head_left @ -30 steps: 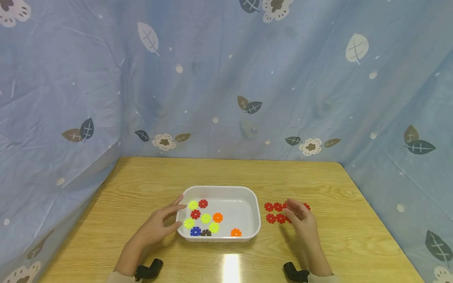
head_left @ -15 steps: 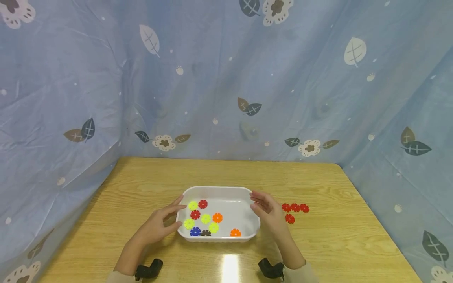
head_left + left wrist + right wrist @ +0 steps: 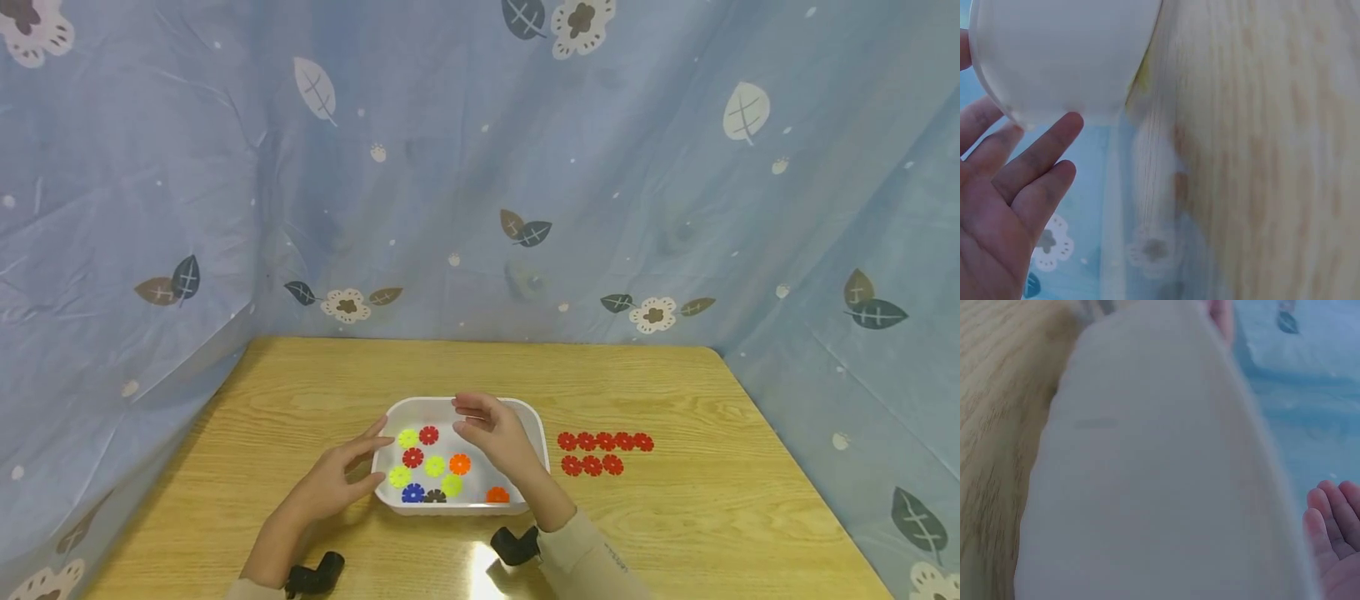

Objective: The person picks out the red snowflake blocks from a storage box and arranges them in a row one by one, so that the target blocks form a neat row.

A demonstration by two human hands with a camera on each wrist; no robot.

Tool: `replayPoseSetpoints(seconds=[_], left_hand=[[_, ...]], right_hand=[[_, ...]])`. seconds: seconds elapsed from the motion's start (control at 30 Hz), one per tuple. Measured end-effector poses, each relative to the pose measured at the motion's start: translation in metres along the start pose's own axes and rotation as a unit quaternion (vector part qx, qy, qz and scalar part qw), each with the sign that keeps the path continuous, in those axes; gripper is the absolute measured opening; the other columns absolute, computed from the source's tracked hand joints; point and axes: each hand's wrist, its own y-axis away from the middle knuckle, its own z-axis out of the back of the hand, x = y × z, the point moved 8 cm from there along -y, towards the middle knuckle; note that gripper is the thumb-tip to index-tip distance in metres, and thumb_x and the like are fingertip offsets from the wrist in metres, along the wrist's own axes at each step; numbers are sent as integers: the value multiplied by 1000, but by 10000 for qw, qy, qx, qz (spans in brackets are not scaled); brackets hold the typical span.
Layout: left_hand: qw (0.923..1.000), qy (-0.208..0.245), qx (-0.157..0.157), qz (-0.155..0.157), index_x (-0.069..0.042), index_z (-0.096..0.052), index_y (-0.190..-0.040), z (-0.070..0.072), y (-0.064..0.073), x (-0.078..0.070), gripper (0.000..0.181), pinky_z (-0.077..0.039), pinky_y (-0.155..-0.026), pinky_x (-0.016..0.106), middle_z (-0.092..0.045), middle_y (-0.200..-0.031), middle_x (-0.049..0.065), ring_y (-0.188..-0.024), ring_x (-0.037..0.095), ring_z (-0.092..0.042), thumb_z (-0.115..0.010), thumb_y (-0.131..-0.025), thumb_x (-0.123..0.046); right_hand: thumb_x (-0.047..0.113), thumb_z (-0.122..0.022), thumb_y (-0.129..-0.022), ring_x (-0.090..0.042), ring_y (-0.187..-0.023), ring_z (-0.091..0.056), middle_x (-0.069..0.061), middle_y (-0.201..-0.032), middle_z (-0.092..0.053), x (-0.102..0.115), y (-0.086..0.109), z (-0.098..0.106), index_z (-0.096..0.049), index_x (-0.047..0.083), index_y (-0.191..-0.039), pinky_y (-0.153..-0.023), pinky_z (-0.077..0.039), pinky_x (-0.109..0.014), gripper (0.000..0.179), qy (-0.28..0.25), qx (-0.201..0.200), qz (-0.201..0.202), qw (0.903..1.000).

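A white tray (image 3: 461, 509) holds flat, notched plastic snowflake discs: two red ones (image 3: 412, 457), several yellow ones (image 3: 435, 466), two orange ones (image 3: 460, 464), a blue one (image 3: 413, 493) and a dark brown one (image 3: 435, 497). At the tray's left rim is my left hand (image 3: 333, 477), its fingers extended along the wall; the left wrist view shows its fingertips right at the tray (image 3: 1072, 56). My right hand (image 3: 504, 437) hovers over the tray's right half, fingers loosely bent, nothing in them. In the right wrist view the tray's outer wall (image 3: 1147, 456) stands beside the hand (image 3: 1338, 537).
To the right of the tray lie red discs in two rows on the wooden table (image 3: 697, 500): a far row (image 3: 605, 442) of several and a near row (image 3: 592, 466) of three. A blue patterned curtain (image 3: 450, 167) surrounds the table.
My right hand has moved left from the red rows, across the tray's right rim, to above the tray. The rows show fully now. My left hand has stayed at the rim.
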Motion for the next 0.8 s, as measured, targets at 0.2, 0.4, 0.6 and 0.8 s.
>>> replayPoseSetpoints(seconds=[0.2, 0.4, 0.6, 0.8], left_hand=[[9999, 98, 78, -23, -5, -51, -135, -1, 1, -1, 48, -41, -104, 20, -24, -156, 10, -134, 34, -40, -64, -91, -22], [9999, 66, 55, -67, -4, -52, -134, 0, 0, -2, 48, -43, -102, 44, -24, -156, 11, -133, 34, -40, -64, -91, -23], [9999, 49, 51, -71, -3, -53, -133, 1, 0, -3, 48, -44, -101, 44, -25, -156, 11, -131, 32, -41, -64, -91, -24], [10000, 1, 40, -2, -5, -54, -133, 1, -1, -3, 47, -45, -101, 43, -26, -155, 10, -129, 29, -44, -65, -90, -22]], right_hand=[[8, -63, -89, -40, -118, -53, -27, -127, -56, -16, -20, -21, -51, -8, -128, -99, -50, -41, 44, -77, 165, -502, 9986], [11, -67, -86, -33, -114, -59, -21, -123, -61, -32, -30, -35, -57, -4, -125, -98, -51, -40, 42, 153, 133, -1061, 9942], [10, -68, -85, -30, -113, -59, -15, -123, -63, -42, -36, -45, -58, -1, -124, -99, -50, -42, 41, 728, 227, -1240, 9893], [7, -67, -86, -28, -111, -60, -13, -120, -64, -53, -37, -47, -59, 1, -124, -97, -51, -41, 40, 1144, 120, -1233, 9857]])
